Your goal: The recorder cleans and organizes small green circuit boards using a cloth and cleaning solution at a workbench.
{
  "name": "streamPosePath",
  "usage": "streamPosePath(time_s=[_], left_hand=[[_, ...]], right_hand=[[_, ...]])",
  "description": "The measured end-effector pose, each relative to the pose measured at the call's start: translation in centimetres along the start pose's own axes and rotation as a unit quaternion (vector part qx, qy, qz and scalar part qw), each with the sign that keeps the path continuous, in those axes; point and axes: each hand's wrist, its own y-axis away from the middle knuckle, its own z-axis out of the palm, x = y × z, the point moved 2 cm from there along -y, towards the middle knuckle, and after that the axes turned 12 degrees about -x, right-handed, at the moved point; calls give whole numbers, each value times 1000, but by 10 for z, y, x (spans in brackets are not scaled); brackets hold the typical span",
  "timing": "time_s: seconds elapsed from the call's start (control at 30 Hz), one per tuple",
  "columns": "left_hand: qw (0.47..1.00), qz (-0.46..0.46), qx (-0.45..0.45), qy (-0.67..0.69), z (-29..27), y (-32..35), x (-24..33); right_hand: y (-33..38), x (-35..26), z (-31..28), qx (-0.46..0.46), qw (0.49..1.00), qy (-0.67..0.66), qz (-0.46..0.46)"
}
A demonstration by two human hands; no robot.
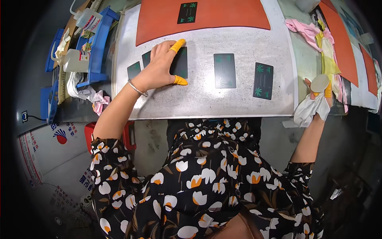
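Note:
My left hand [161, 65] is spread over a dark card [182, 63] on the metal-topped work surface [207, 105]. Yellow finger cots cover its thumb and index finger, which sit at the card's near and far ends; whether they grip it I cannot make out. Two more dark cards, one [134, 70] and another [146, 59], show partly beside this hand. To the right lie a card [225, 71] and a card with green leaf prints [263, 81]. Off the right edge, my right hand [324, 93] is closed on a white cloth [312, 110], by a pale round disc [320, 83].
An orange mat [227, 16] at the back carries another leaf-print card [187, 13]. A blue rack [99, 47] stands left with plastic bottles, one of them a squeeze bottle [76, 60]. Pink and yellow cloths [328, 55] lie at right. A red stool [129, 135] is below.

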Motion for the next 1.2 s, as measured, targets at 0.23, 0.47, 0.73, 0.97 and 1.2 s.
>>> streamPosePath(time_s=[0.23, 0.47, 0.73, 0.97, 1.2], left_hand=[[999, 28, -6, -14, -16, 0, 20], [989, 107, 97, 39, -19, -1, 27], [997, 8, 38, 63, -6, 24, -15], [994, -89, 10, 57, -4, 42, -40], [998, -36, 4, -51, -21, 43, -13]], right_hand=[[2, 4, 20, 53, 997, 19, -46], [0, 7, 8, -35, 998, -16, -55], [3, 5, 18, 26, 999, 13, -32], [3, 4, 5, -18, 999, 1, -40], [6, -6, -34, -26, 999, 29, 11]])
